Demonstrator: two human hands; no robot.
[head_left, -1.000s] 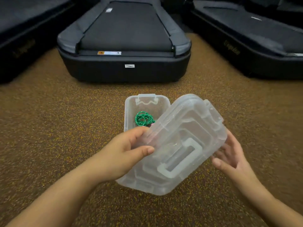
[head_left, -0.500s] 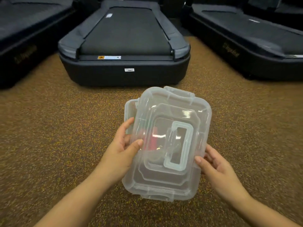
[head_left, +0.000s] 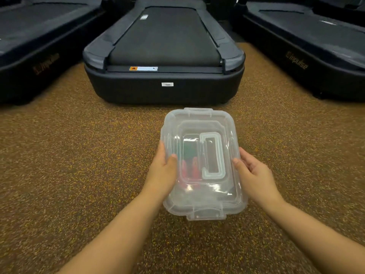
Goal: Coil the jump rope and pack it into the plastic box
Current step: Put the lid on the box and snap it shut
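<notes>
The clear plastic lid with its folded white handle lies flat over the plastic box on the speckled floor, hiding the box's walls. Through the lid I make out the coiled green rope and its pink handles, blurred. My left hand grips the lid's left edge, thumb on top. My right hand holds the right edge the same way.
A dark treadmill stands just beyond the box, its rear end about a hand's length away. Two more treadmills flank it left and right. Brown speckled rubber floor stretches around the box on all sides.
The lid was tilted and held up in front of the open box; both hands have turned it level and lowered it onto the box, now covering the rope.
</notes>
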